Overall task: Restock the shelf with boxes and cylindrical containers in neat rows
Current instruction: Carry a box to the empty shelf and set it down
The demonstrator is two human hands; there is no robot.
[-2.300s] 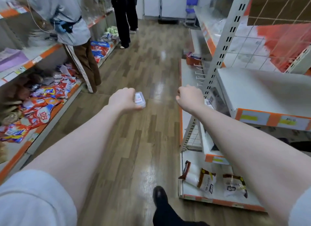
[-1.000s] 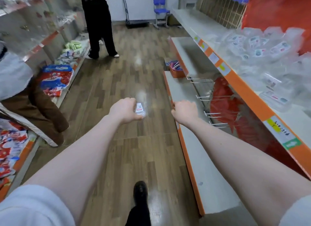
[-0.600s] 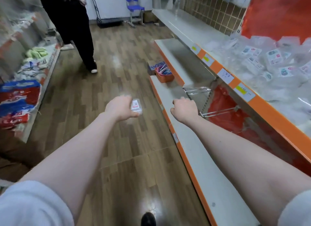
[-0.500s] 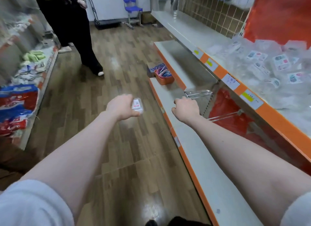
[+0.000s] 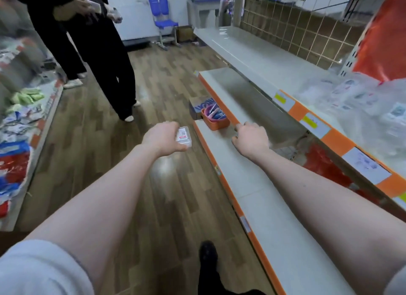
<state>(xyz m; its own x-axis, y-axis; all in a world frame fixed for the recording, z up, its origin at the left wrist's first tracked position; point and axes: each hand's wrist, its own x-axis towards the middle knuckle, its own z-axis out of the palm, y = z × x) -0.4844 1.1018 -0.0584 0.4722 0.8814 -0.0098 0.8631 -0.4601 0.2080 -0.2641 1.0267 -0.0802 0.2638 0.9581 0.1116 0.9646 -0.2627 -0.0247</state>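
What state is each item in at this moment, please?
left hand: grips the small clear box.
small clear box: held over the floor, unshelved.
right hand: curled, holding nothing.
orange basket: on the bottom shelf, holding items.
bottom shelf: bare nearby.

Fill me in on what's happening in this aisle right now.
A person is walking along a shop aisle, both arms stretched ahead. The left hand grips a small clear plastic box with a red and white label. The right hand is curled and holds nothing, above the low shelf. The box is not yet on any shelf.
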